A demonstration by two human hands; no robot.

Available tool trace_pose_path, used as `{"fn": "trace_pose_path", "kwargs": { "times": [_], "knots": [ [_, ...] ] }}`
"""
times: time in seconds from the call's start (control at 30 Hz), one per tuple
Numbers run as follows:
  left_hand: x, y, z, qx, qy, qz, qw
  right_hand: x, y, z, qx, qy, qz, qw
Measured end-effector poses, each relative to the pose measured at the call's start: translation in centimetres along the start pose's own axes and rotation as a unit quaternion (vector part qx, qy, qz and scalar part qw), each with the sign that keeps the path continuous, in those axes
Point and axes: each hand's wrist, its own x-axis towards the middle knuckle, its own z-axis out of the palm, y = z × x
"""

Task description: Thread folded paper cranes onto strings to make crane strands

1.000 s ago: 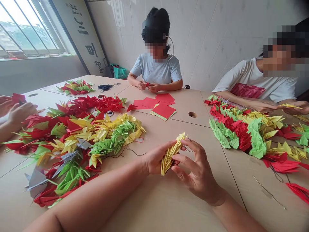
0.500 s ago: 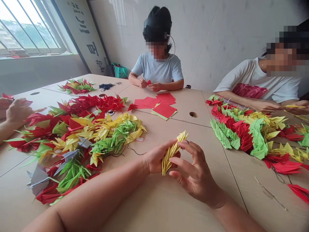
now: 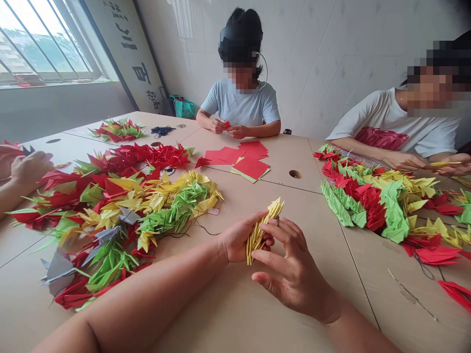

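Note:
A bundle of yellow folded paper cranes [image 3: 262, 233], pressed flat against each other, stands over the middle of the table in the head view. My left hand [image 3: 239, 240] is wrapped round the bundle from the left. On its right side, my right hand [image 3: 290, 260] has its fingers spread, the fingertips touching the bundle's near face and the thumb held away from it. To the left lies a big heap of strung paper cranes [image 3: 176, 201] in red, yellow, green and grey. Dark thread [image 3: 206, 229] trails from that heap over the table.
Red and green paper squares [image 3: 252, 166] lie beyond my hands. Strung cranes [image 3: 371, 196] and a long needle [image 3: 412, 296] are on the right. Co-workers sit across [image 3: 239, 103] and at the right [image 3: 397, 122]; another person's hands [image 3: 29, 169] work at the left.
My right hand has shifted slightly left and down along the yellow bundle, its thumb farther from it. The left hand keeps its hold. At the left, the other person's hands have moved a little.

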Motion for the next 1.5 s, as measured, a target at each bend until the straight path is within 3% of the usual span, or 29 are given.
{"fn": "trace_pose_path", "kwargs": {
  "times": [0.27,0.4,0.5,0.6,0.7,0.83,1.03,1.17,1.23,1.4,1.5],
  "knots": [
    [-0.1,0.0,0.1,-0.016,-0.005,0.004,1.0,0.1,-0.4,-0.1,0.02,0.013,-0.006,1.0],
    [-0.1,0.0,0.2,-0.002,0.025,0.026,0.999,0.2,-0.4,0.0,0.015,-0.001,0.005,1.0],
    [0.0,-0.3,0.3,0.032,0.051,0.08,0.995,0.0,0.0,0.4,0.049,0.055,0.081,0.994],
    [0.2,-0.7,0.5,0.073,0.088,0.173,0.978,-0.2,0.0,1.1,0.138,0.11,0.256,0.95],
    [0.4,-1.2,0.6,0.091,0.129,0.234,0.959,-0.2,-0.6,2.0,0.233,0.072,0.377,0.893],
    [0.4,-1.8,0.9,0.081,0.142,0.235,0.958,0.3,-1.1,2.7,0.297,0.046,0.435,0.849],
    [0.2,-2.7,1.7,0.072,0.117,0.277,0.951,0.7,-0.4,2.9,0.417,0.11,0.489,0.758],
    [0.1,-3.4,2.4,0.06,0.099,0.289,0.95,0.7,-0.6,3.2,0.457,0.136,0.508,0.718],
    [0.0,-3.8,2.6,0.061,0.091,0.296,0.949,0.8,-0.8,3.4,0.458,0.137,0.506,0.718],
    [-0.1,-4.5,2.8,0.052,0.09,0.293,0.95,1.1,-1.2,3.2,0.4,0.145,0.46,0.78],
    [0.0,-4.6,2.8,0.059,0.073,0.289,0.953,1.1,-1.0,3.1,0.374,0.148,0.457,0.793]
  ]
}}
